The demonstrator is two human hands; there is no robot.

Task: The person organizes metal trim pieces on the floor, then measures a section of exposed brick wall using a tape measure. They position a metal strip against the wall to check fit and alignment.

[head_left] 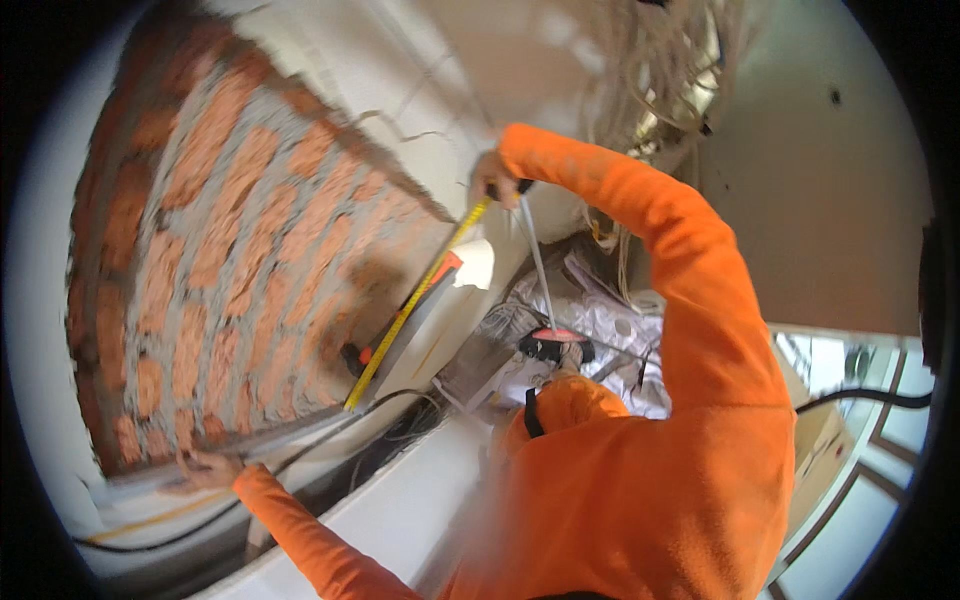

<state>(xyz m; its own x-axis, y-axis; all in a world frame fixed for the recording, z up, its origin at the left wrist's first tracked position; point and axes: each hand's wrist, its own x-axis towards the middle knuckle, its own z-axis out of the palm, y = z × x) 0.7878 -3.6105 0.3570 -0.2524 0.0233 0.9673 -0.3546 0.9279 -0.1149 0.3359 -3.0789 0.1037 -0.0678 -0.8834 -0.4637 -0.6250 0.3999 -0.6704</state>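
Note:
My right hand (497, 182) is raised at the top middle, closed round a dark tape measure (524, 187). Its yellow blade (412, 305) slants down and left across the exposed brick wall (240, 240), and the free end sits near the lower edge of the brickwork. My left hand (208, 469) is at the lower left, fingers spread and holding nothing, close to the bottom edge of the brick opening. Behind the blade a long grey tool with orange parts (420, 312) lies along the wall; its kind is unclear.
A bundle of loose cables (660, 70) hangs at the upper right. Crumpled white sheeting (600, 310) lies below, with a black and pinkish object (556, 345) on it. A dark cable (310, 445) runs along the wall's foot. A pale panel (810, 180) stands right.

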